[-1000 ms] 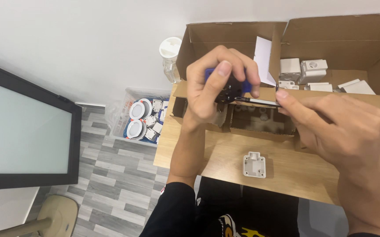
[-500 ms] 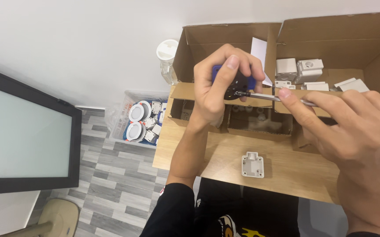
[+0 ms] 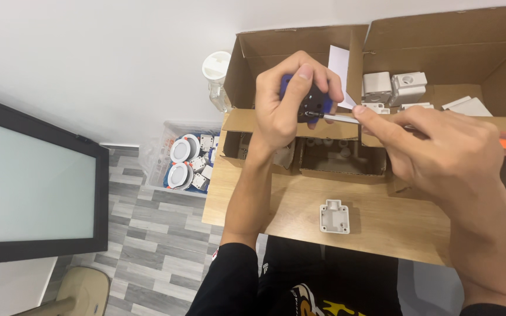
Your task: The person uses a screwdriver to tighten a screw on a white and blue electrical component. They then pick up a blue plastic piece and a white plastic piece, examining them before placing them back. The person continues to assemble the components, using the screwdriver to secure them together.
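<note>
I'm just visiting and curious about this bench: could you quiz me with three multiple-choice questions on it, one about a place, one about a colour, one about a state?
1. Where does the white plastic part lie?
A. on the wooden table
B. inside a cardboard box
C. on the floor

2. What colour is the small piece in the left hand?
A. red and yellow
B. blue and black
C. green

3. How does the right hand hold the screwdriver?
A. lying loose beside it
B. tip pointing at the floor
C. tip set against the held piece

Answers: 1 A, it rests alone on bare wood; 2 B, blue shows under the fingers; 3 C, the shaft meets the blue and black piece.
</note>
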